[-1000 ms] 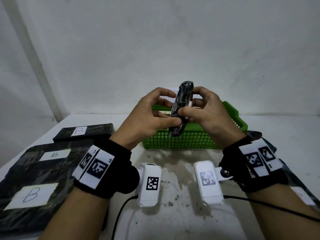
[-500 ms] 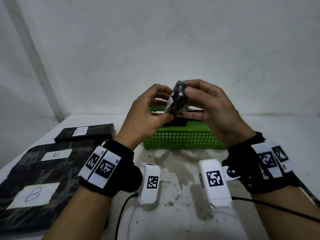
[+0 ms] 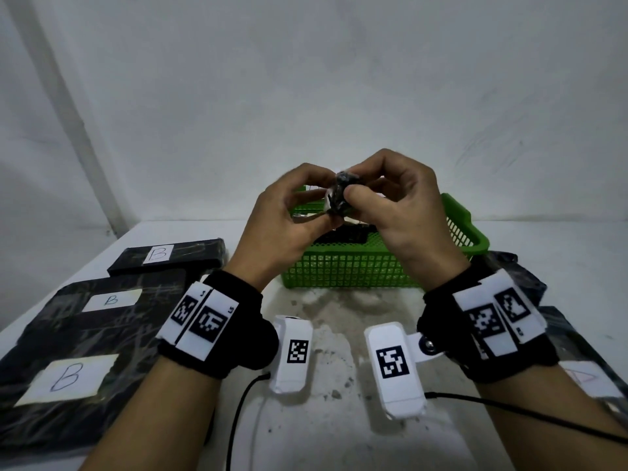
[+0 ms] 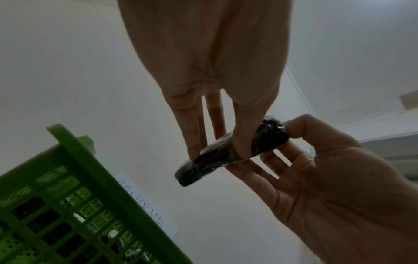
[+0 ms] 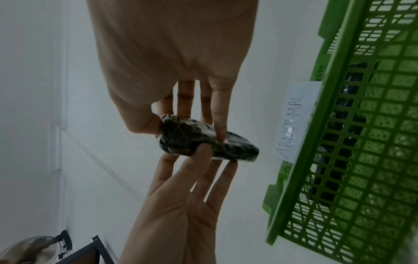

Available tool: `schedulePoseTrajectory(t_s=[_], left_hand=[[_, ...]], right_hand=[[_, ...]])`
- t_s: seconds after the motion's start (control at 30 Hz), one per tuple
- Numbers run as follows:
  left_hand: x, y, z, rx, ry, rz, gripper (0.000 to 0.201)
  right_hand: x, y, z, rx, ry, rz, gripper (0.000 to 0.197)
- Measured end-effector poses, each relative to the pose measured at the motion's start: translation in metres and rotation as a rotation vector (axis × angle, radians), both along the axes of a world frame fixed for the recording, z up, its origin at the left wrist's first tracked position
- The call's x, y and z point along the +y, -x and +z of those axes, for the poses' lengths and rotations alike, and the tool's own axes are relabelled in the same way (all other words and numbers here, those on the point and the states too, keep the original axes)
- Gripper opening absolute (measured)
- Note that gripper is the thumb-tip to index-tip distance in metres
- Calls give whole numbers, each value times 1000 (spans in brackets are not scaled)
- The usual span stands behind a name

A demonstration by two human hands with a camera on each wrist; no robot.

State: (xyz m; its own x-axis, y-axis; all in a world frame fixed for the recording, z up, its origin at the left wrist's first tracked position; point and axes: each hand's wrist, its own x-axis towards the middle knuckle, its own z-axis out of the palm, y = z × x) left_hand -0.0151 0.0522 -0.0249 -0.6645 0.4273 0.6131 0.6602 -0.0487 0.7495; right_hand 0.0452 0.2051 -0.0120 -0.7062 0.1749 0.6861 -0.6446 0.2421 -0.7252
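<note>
Black, film-wrapped flat packs (image 3: 102, 334) with handwritten "B" labels lie at the left of the white table (image 3: 339, 436), a smaller B pack (image 3: 166, 256) behind them. Left hand (image 3: 282, 226): thumb and fingertips closed in a pinch on a small dark packet (image 3: 341, 195) in clear, shiny wrap. The packet is in the air between both hands, above the near part of the green basket (image 3: 356, 270), touching nothing else. Right hand (image 3: 401, 212): thumb on one end of the packet, forefinger on its face, the other fingers curled in behind, so it grips too. A paper tag (image 5: 291, 123) on the basket reads "ABNORMAL", and dark items lie inside. More dark wrapped packs (image 3: 523, 277) sit at the far right, their labels mostly hidden. Judgement: inspection step, with the packet being checked by hand before it is sorted. The next move likely calls for a verdict on where it belongs. One hand then takes the full grip, the other lets go, and the packet goes either into the basket or onto a lettered stack. The wrap looks slippery, so a firm pinch is needed.
</note>
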Motion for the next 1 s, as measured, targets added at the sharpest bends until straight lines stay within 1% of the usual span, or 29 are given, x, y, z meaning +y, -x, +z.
schedulePoseTrajectory(t_s=[0.1, 0.17, 0.23, 0.3, 0.33, 0.37, 0.4, 0.43, 0.47, 0.5, 0.57, 0.63, 0.7, 0.77, 0.8, 0.93, 1.0], left_hand=[[-1, 1, 1, -75, -6, -76, 34], [-1, 4, 2, -178, -39, -22, 26], [0, 1, 6, -359, -83, 51, 12], [2, -1, 7, -523, -46, 8, 33], [2, -1, 8, -564, -27, -43, 43], [0, -2, 8, -588, -34, -92, 48], [-1, -2, 9, -595, -61, -127, 46], [-3, -2, 10, -602, -102, -152, 39], [-5, -2, 11, -600, -131, -161, 35], [-7, -2, 12, -590, -141, -161, 36], [-8, -2, 12, -549, -116, -160, 48], [-5, -6, 11, -519, -77, -166, 58], [-1, -9, 8, -504, -27, -166, 58], [1, -10, 6, -483, 20, -157, 54], [2, -10, 6, -474, 39, -154, 52], [3, -13, 7, -450, 85, -149, 42], [3, -13, 7, -441, 88, -135, 42]], right_hand=[[5, 0, 2, 5, -56, -44, 12], [13, -2, 4, 9, -91, -43, 13], [17, -2, 4, 20, -142, -38, 17], [16, -1, 2, 38, -180, -5, 24], [13, -2, 1, 36, -188, 32, 27], [11, -2, -1, 22, -194, 77, 30], [10, -3, -1, -1, -191, 118, 32], [10, -3, -1, -27, -175, 138, 32], [10, -3, 0, -55, -145, 129, 32], [11, -2, 1, -88, -100, 92, 35], [14, 0, 3, -192, 12, 23, 48], [17, 1, 4, -309, 67, 25, 55], [18, 1, 3, -375, 52, 39, 52], [19, 1, 2, -374, 46, 30, 42], [19, 2, 2, -363, 43, 18, 41], [21, 2, 1, -315, 28, -39, 41], [21, 2, 1, -304, 23, -59, 43]])
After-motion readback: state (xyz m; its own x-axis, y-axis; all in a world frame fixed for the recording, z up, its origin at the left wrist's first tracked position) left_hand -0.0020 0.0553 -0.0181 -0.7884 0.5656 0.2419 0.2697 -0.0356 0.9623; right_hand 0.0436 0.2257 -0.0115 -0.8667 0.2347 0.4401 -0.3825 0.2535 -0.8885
